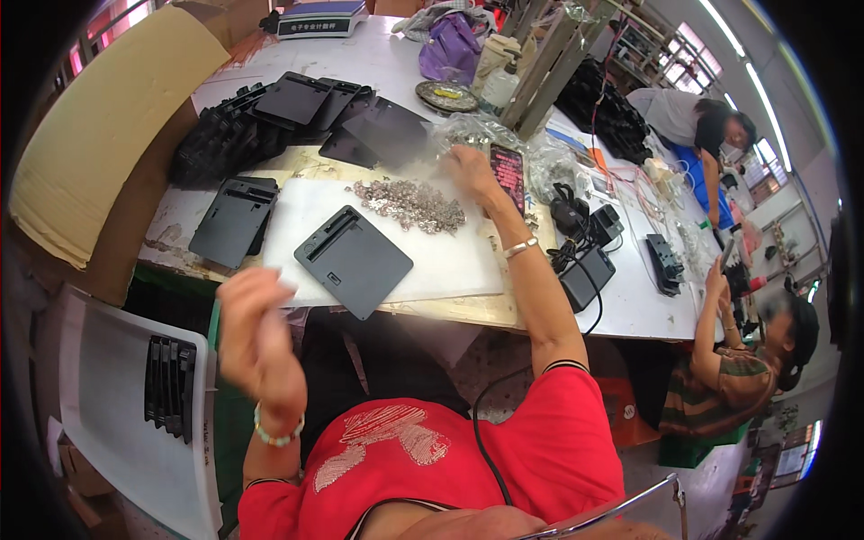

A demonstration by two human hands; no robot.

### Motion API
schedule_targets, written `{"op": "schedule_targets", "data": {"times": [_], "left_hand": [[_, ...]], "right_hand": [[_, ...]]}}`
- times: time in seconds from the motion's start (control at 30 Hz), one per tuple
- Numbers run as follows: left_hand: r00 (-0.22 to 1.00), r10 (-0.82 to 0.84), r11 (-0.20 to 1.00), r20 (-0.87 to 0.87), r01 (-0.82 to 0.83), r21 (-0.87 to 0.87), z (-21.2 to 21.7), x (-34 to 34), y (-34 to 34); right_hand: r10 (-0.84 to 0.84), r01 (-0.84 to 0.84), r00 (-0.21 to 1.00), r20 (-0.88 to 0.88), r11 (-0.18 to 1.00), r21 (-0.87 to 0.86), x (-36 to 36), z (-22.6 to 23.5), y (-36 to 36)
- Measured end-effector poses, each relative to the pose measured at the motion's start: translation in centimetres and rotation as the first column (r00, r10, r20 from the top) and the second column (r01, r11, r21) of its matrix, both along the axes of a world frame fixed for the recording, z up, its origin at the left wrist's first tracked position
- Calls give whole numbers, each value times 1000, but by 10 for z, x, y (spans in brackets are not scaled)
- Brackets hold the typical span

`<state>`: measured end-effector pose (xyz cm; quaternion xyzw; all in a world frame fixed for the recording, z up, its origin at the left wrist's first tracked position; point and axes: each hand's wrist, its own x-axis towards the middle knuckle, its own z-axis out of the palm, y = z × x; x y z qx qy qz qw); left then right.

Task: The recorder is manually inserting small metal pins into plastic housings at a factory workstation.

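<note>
The dark panel (354,263) is laid tilted on a white sheet (450,281) at the centre of the frame, with a heap of small metal parts (409,205) spread just beyond it; the left hand (256,333), left of centre, is raised with fingers loosely curled and blurred, so whether anything is held cannot be told; the right hand (472,171), upper centre, is nearly closed beside a clear plastic bag (477,130) and a phone (508,180), its grasp, if any, likewise hidden by blur; metal parts could be scattered if the heap were brushed by the right forearm; the panel could be tipped off if its near corner, set close to the table edge, were knocked; its face might be scratched by stray metal; printed characters are borne by the blue-and-white scale (317,24) at upper left, red lines of text are shown on the phone screen, and a small pale-outlined label (334,278) is seen on the panel, too small to be read
</note>
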<state>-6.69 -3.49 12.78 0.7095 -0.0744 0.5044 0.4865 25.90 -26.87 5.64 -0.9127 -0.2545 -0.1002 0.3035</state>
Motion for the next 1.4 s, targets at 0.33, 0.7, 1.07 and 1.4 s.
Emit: {"op": "schedule_targets", "data": {"times": [0.33, 0.7, 1.07, 1.4], "left_hand": [[877, 386, 900, -285, -290, 325, -83, 75, 21], [824, 508, 818, -251, -370, 441, -100, 82, 16], [817, 494, 836, -299, -351, 422, -101, 78, 17], [796, 533, 807, -286, -376, 456, -101, 81, 15]], "right_hand": [[-120, 116, 989, 81, 992, 47, -37, 19, -11], [-206, 207, 976, 76, 978, -5, -37, 39, -55], [-227, 234, 963, 146, 972, -29, -23, 37, -33], [-68, 147, 955, 289, 953, -264, 60, 16, 3]]}}
